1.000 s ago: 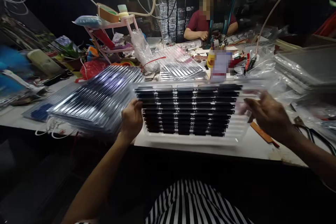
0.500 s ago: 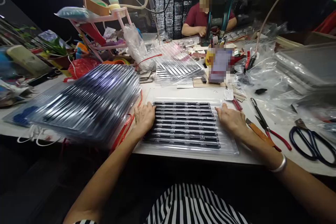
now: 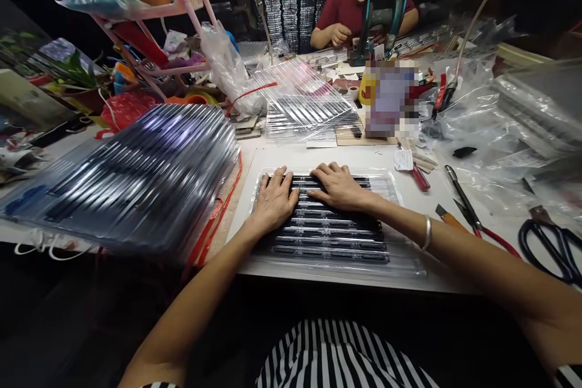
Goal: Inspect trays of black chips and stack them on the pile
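A clear plastic tray lies flat on the white table in front of me, with several black strips in rows inside it. My left hand rests palm down on the upper left part of the strips, fingers spread. Over the upper middle of the same rows lies my right hand, its fingers also apart and flat. Neither hand grips anything. To the left is a tall stack of filled trays, with a red ribbon along its right side.
Scissors, pliers and a cutter with an orange handle lie at the right. Behind the tray are clear ribbed sheets. A pink rack stands back left. Across the table sits a person in a dark red top.
Both hands have left the tray's side edges and moved inward onto the black strips, fingers now spread. The view has shifted slightly.
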Tool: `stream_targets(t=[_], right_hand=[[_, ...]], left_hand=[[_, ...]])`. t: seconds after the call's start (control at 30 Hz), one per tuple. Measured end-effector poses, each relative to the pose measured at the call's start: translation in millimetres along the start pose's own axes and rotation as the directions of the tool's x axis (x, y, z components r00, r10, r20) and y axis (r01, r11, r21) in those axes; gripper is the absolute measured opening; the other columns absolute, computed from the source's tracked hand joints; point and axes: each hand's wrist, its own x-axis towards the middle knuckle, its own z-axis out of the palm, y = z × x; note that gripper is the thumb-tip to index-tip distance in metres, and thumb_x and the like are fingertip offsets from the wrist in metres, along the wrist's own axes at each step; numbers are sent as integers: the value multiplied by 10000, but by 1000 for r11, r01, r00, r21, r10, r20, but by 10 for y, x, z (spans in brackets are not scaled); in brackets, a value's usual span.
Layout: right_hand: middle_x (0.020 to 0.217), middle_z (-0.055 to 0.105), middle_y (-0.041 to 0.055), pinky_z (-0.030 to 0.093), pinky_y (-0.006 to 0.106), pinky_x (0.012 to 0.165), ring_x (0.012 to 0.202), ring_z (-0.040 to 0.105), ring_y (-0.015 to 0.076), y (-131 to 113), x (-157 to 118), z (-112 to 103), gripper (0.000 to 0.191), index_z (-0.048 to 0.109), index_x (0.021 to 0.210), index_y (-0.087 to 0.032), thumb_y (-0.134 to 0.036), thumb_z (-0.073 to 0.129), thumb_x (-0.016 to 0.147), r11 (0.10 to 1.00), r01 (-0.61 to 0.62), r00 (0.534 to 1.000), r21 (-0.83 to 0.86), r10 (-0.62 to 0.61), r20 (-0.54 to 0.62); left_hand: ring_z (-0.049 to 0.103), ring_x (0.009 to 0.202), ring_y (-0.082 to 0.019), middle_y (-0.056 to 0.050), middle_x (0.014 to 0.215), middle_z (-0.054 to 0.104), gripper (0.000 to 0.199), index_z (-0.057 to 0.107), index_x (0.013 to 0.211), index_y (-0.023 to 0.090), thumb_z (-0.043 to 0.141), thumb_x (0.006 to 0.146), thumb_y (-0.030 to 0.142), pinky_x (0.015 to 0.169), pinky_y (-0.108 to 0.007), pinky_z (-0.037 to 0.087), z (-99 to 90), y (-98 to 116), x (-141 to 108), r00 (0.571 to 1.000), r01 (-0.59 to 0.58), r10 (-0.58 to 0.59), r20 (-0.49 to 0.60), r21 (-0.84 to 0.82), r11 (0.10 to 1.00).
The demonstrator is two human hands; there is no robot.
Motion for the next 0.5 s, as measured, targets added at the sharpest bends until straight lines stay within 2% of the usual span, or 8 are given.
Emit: stream_targets(t=[0.2, 0.37, 0.5], right_hand=[[1053, 591, 110, 374, 378, 760, 930, 498, 241, 16, 238, 26, 359, 579, 993, -156, -360, 283, 977, 999, -19, 1000, 40, 19, 12], [1124, 547, 106, 345, 374, 814, 998, 459, 233, -13, 146, 7, 289, 541, 1129, -176, -324, 350, 971, 999, 39, 999, 23, -38, -38], [1123, 531, 98, 352, 356, 806, 1001, 460, 220, -54, 141, -43, 218, 577, 1023, -179, -321, 429, 948, 997, 81, 997, 9, -81, -7]], left_hand=[[281, 1366, -277, -170, 1452, 365, 554, 377, 1372, 58, 335, 926, 385, 1130, -425, 186, 24, -5, -7, 999, 41, -41, -21, -2, 999], [220, 1394, -287, -136, 1502, 294, 586, 332, 1410, 79, 285, 935, 419, 1137, -467, 141, 12, 5, -19, 998, 63, -63, 10, 15, 998], [207, 1399, -284, -139, 1509, 266, 603, 308, 1422, 71, 282, 937, 430, 1136, -478, 133, 21, -15, -32, 998, 60, -60, 12, -5, 998]])
